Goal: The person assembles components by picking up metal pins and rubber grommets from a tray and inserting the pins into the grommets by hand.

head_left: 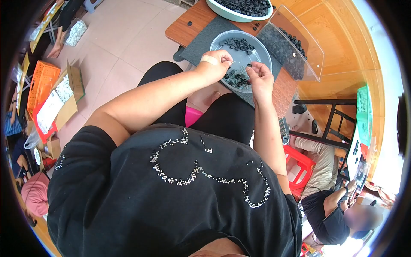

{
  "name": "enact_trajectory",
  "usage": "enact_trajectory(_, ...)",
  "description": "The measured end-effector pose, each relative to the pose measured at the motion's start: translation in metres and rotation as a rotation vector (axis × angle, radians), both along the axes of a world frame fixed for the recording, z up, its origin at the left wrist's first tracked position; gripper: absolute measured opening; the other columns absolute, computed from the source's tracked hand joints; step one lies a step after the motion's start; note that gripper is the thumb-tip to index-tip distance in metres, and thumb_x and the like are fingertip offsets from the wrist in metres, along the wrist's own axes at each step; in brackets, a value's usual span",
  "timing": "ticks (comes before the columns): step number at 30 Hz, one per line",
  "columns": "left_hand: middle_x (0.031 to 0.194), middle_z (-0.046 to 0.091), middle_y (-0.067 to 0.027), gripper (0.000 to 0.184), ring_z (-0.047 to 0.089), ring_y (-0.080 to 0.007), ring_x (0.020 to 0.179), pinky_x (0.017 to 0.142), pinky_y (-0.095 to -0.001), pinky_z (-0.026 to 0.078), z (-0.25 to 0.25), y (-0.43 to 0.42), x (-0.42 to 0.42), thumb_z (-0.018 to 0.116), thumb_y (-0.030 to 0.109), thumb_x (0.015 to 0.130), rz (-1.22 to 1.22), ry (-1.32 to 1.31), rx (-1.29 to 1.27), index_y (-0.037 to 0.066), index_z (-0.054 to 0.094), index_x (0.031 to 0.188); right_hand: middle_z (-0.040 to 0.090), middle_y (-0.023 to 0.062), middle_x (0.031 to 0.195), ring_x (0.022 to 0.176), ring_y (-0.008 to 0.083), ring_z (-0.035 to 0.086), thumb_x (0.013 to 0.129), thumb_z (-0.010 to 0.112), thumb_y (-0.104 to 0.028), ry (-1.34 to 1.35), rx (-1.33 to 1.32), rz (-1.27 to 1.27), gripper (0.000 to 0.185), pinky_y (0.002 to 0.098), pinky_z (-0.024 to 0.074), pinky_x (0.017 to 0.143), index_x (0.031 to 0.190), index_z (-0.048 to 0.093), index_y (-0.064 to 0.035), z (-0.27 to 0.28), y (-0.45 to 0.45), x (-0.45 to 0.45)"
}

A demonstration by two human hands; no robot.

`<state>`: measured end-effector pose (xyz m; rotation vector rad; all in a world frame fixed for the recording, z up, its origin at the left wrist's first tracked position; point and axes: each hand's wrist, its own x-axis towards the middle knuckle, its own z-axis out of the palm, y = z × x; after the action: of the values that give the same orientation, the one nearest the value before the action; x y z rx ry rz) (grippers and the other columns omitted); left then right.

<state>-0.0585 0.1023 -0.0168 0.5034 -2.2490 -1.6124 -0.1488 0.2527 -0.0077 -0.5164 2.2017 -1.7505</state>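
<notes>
Both my hands are over a translucent round basin (pixel 212 42) on the small table in front of me. My left hand (pixel 214 67), with a plaster-like patch on its back, pinches a tiny thin piece (pixel 232 62) whose kind is too small to make out. A small black round part (pixel 249 65) sits between the thumb and fingers of my right hand (pixel 261 80). Inside the basin, loose black parts (pixel 239 44) lie at the far side. More black parts are at the near side, mixed with thin clear pieces (pixel 242 81).
A pale green basin (pixel 239 18) heaped with black parts stands at the table's far edge. Right of my basin is a clear panelled box (pixel 295 43) with black parts. An orange crate (pixel 43 85) and cardboard box (pixel 76 85) stand left. Another person (pixel 325 214) sits at right.
</notes>
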Motion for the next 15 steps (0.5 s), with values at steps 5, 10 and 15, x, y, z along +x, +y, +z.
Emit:
enact_trajectory(5,0.082,0.064,-0.0086,0.011,0.061,-0.0142,0.074,0.066,-0.0279,0.051,-0.001,-0.007,-0.007,0.060,0.008,0.082,-0.041,-0.114,0.180,0.003,0.063,0.092,0.064,0.0080,0.083,0.073,0.0154,0.059,0.074,0.069,-0.008,0.387,0.172,0.044,0.024,0.0264,0.0476,0.065,0.097,0.065,-0.0017,0.001,-0.006,0.011)
enact_trajectory(10,0.080,0.064,-0.0079,0.010,0.061,-0.0143,0.073,0.067,-0.0281,0.050,0.013,0.005,0.000,0.061,0.007,0.081,-0.017,-0.042,0.069,0.002,0.063,0.091,0.063,0.0044,0.075,0.069,0.0103,0.056,0.080,0.065,-0.010,-0.142,-0.018,0.102,0.015,0.0233,0.0448,0.061,0.091,0.066,0.0004,0.002,-0.012,0.023)
enact_trajectory(15,0.082,0.065,-0.0077,0.008,0.060,-0.0142,0.076,0.069,-0.0282,0.050,0.018,0.008,0.003,0.061,0.004,0.080,-0.051,0.052,0.033,0.002,0.062,0.088,0.064,0.0027,0.080,0.067,0.0069,0.053,0.082,0.063,-0.009,-0.337,-0.148,0.103,0.017,0.0212,0.0415,0.057,0.096,0.064,0.0010,0.004,-0.013,0.028)
